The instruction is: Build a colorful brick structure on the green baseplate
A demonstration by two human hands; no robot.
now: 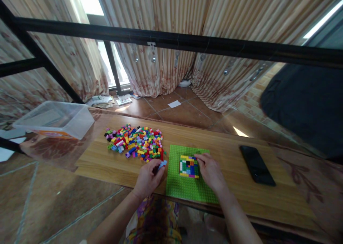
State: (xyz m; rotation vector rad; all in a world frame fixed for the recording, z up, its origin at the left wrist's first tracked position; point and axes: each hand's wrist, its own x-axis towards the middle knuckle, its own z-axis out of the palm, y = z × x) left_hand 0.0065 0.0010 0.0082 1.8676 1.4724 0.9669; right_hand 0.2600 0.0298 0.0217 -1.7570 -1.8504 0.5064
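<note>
While I stood watching, the person's left hand [149,178] held a light-blue brick [162,164] pinched between thumb and fingers, near the left edge of a green baseplate [187,189]. On that plate sat a small squarish build [189,167] of yellow, white, green, blue and purple bricks, placed above the plate's middle as I saw it. The right hand [211,171] reached in from the other side, its fingertips drawn together at the build's upper right corner; whether they gripped a brick there, I could not tell. The plate lay on a wooden desk [107,167], and to its left spread a loose pile of bricks [136,143] in many colours, red, orange, pink and green among them. A black phone [257,165] rested well to the right of the plate, tilted slightly on the wood. Past the desk's left end, on a reddish patterned surface [50,152], stood a clear plastic box [83,120] with an orange label on its side. Beyond it all ran a black rail [182,43], with striped curtains [166,72] hanging behind and a white sheet [174,104] on the tiled floor [193,106].
</note>
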